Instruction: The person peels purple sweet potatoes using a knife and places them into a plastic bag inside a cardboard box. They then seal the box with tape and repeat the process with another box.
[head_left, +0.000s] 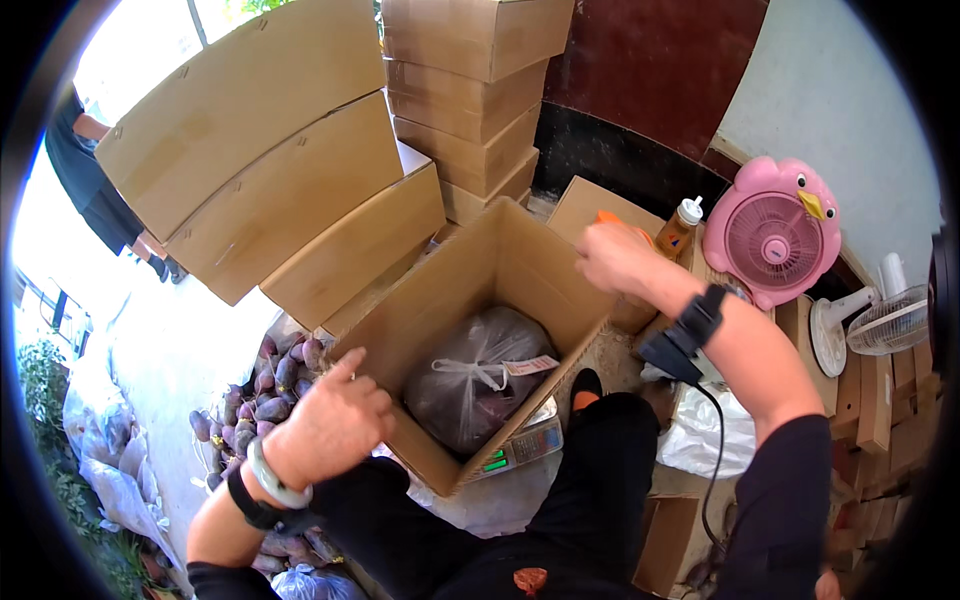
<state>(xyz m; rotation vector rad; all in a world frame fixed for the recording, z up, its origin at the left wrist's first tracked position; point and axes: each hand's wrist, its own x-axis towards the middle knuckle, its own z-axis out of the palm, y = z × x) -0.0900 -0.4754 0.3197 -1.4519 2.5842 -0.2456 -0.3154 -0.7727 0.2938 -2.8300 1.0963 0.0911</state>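
An open cardboard box (442, 300) stands between my legs on a digital scale (529, 448) with a lit green display. Inside it lies a knotted clear plastic bag (480, 352) of dark purple contents, with a printed tag (531, 365) on top. My left hand (341, 420), fingers partly curled, is over the box's left rim; whether it touches the cardboard I cannot tell. At the far right rim is my right hand (619, 259), its fingers bent and their grip unclear. Just behind it shows an orange object (619, 219), mostly hidden.
Large cartons (292, 150) and stacked boxes (465, 97) rise beyond. Purple root vegetables (262, 397) lie to the left. On the right are a drink bottle (677, 229), a pink fan (772, 232), a white fan (889, 319) and white plastic (709, 431). A person (97, 172) stands far left.
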